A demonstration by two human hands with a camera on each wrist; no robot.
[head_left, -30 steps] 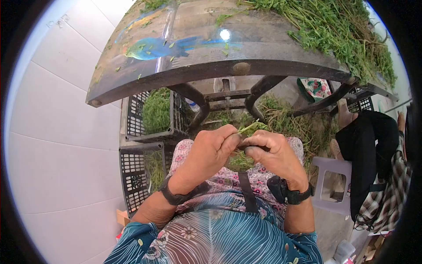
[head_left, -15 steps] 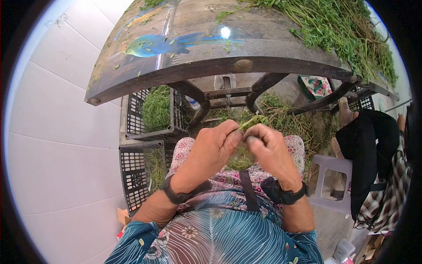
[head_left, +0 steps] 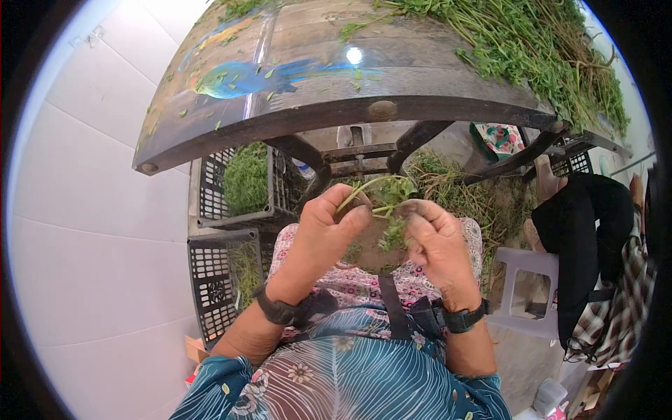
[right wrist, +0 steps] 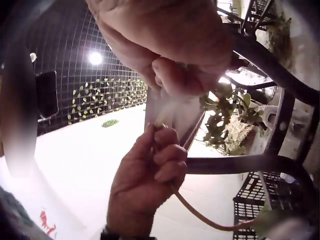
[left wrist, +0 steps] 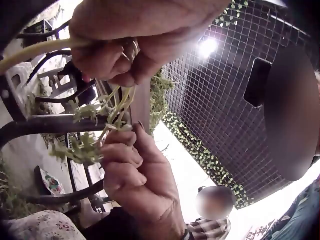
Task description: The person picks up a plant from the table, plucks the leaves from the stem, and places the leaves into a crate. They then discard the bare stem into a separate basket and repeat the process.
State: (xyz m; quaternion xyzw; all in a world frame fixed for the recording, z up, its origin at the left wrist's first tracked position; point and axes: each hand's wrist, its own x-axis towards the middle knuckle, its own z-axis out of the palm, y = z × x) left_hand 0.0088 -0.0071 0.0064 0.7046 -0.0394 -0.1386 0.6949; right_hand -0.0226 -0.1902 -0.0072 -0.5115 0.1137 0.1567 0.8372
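Green sprig (head_left: 402,188); teal floral shirt (head_left: 364,374); pink-patterned trousers (head_left: 283,246); black crate (head_left: 222,239).

Two pinches, side by side

The left hand (head_left: 325,229) and right hand (head_left: 439,243) face each other just apart, both on the person's side of the table (head_left: 420,106). Each pinches between thumb and forefinger, the other fingers curled toward the palm. The left forearm (head_left: 241,334) and right forearm (head_left: 472,353) slant inward toward the table; both wrists (head_left: 281,288) lie farther from it than the hands.
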